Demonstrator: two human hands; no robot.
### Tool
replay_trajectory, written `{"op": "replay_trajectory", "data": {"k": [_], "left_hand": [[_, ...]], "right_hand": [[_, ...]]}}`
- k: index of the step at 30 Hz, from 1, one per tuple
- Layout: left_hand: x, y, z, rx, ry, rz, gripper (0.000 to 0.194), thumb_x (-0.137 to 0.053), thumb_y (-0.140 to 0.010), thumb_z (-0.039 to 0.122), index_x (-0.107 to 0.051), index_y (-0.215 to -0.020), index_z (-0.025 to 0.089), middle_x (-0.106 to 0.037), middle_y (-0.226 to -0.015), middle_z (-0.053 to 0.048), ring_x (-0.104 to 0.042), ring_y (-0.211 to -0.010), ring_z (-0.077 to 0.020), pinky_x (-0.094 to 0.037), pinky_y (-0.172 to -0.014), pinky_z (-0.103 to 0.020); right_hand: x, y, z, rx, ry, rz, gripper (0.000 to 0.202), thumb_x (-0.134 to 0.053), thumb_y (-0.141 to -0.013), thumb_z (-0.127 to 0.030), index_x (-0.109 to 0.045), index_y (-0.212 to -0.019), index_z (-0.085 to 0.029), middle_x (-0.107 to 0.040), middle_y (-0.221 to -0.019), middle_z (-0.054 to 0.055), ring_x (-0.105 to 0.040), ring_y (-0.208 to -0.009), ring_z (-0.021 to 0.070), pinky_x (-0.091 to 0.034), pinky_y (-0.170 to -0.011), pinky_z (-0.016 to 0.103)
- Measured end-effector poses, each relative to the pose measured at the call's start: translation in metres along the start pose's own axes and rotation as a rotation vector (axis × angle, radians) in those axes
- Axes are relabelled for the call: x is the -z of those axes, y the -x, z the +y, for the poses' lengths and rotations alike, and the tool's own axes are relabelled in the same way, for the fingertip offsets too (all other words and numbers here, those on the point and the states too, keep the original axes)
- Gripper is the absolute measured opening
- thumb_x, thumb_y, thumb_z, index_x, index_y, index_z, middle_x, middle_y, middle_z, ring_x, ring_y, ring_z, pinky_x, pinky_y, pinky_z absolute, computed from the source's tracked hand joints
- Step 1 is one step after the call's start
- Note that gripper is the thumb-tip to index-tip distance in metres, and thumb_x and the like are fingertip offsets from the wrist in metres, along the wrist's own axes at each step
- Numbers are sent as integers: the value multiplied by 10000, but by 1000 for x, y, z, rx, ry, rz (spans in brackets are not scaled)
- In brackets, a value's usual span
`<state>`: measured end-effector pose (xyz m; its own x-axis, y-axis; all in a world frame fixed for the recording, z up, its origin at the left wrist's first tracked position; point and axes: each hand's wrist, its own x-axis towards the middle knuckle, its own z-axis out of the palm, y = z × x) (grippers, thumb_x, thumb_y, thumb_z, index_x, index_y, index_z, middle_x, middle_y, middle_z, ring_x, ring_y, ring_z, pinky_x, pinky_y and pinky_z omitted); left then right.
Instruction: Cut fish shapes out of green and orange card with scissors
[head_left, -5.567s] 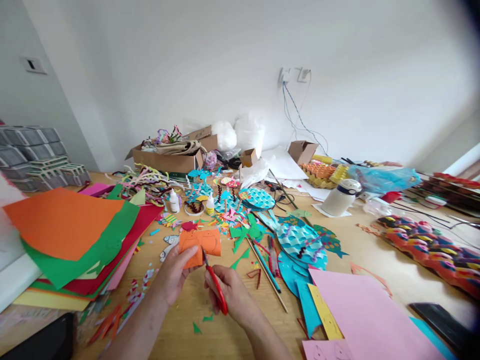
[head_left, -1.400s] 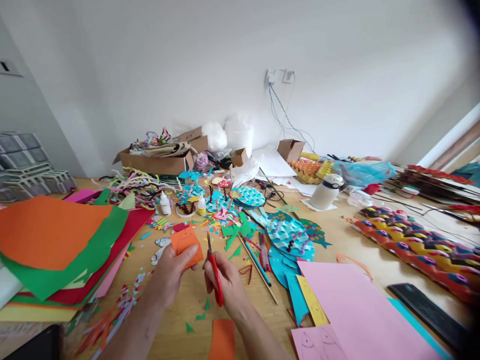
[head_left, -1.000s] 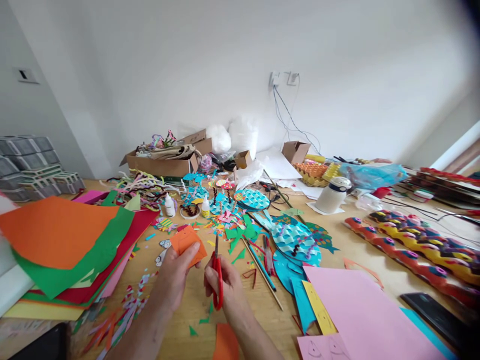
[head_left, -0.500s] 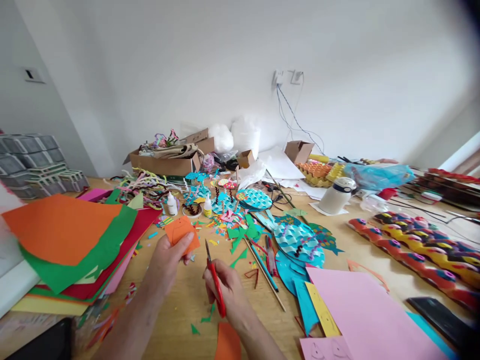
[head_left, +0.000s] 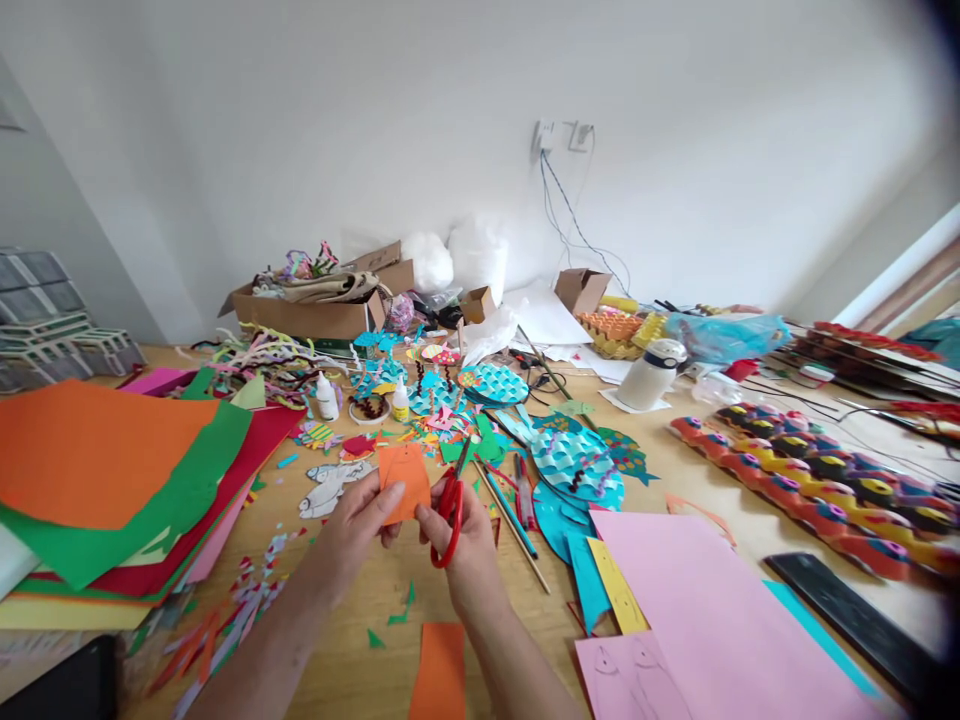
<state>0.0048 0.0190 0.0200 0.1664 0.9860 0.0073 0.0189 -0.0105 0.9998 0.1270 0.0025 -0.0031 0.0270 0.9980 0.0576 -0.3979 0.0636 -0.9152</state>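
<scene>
My left hand [head_left: 367, 515] pinches a small orange paper piece [head_left: 405, 478] with faint pencil lines, held above the table. My right hand [head_left: 465, 535] holds red-handled scissors [head_left: 448, 520], their blades pointing up and away, just right of the paper. The right thumb and fingertips are close to the paper's lower right corner; whether they touch it is unclear. Below my hands an orange strip [head_left: 439, 670] lies at the near edge of the view. Green scraps [head_left: 376, 638] lie left of that strip.
Coloured sheets [head_left: 112, 450] are stacked at left. Pink paper [head_left: 712, 600], a black remote [head_left: 847, 620] and painted egg-carton strips [head_left: 795, 490] lie at right. Farther back are glue bottles [head_left: 327, 398], blue woven fish [head_left: 574, 462], a cardboard box [head_left: 300, 315] and a white flask [head_left: 651, 378].
My hands have come together, with the orange paper moved right and the scissors raised and turned beside it. The head view has shifted, uncovering a black-and-white fish drawing behind my left hand.
</scene>
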Motion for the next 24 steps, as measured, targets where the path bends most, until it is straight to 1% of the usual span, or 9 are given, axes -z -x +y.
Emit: {"op": "replay_trajectory", "data": {"k": [3,5,8,11,14,17,24], "left_hand": [[0,0,-3,32,-51,20,234,-612,-635,382,-517,-562,181,-459,-443,55,-407,-433,-103,-326,-432,-227],[2,-2,-4,46,-55,56,216,-641,-587,349,-526,-529,176,-459,-422,60,-404,-416,-97,-322,-424,-225],[7,-3,4,50,72,163,185,-667,-565,323,-581,-589,161,-566,-503,34,-500,-483,-120,-408,-481,-238],[16,-2,17,46,210,249,212,-693,-572,314,-610,-681,152,-630,-605,13,-579,-580,-150,-482,-555,-274],[25,-2,23,29,263,261,215,-692,-603,312,-609,-716,149,-639,-620,12,-597,-588,-151,-496,-558,-277],[28,-3,23,23,270,263,210,-690,-612,305,-607,-724,149,-645,-622,13,-595,-574,-143,-502,-563,-277],[18,-2,26,42,266,275,202,-697,-581,294,-612,-676,137,-628,-592,12,-574,-573,-145,-506,-548,-282]], "right_hand": [[-1,1,-2,-23,40,-2,312,-716,-635,-323,-469,-752,-173,-455,-575,-75,-417,-468,54,-322,-431,161],[-2,3,-4,-37,69,-17,304,-696,-648,-336,-464,-759,-174,-459,-581,-71,-424,-473,57,-330,-436,163],[-3,4,-5,-60,155,-108,268,-601,-723,-395,-457,-722,-169,-477,-569,-52,-437,-471,67,-354,-452,178],[-5,5,-3,-80,293,-215,314,-498,-780,-459,-435,-661,-175,-427,-467,-62,-398,-408,70,-327,-413,182],[-6,6,1,-93,370,-268,338,-480,-787,-482,-429,-644,-180,-381,-434,-77,-365,-371,65,-300,-382,176],[-7,7,4,-113,396,-292,339,-488,-786,-474,-430,-629,-180,-377,-435,-79,-363,-371,61,-298,-382,170],[-7,10,8,-149,370,-322,328,-493,-799,-437,-429,-600,-183,-377,-417,-81,-371,-357,59,-293,-373,165]]}}
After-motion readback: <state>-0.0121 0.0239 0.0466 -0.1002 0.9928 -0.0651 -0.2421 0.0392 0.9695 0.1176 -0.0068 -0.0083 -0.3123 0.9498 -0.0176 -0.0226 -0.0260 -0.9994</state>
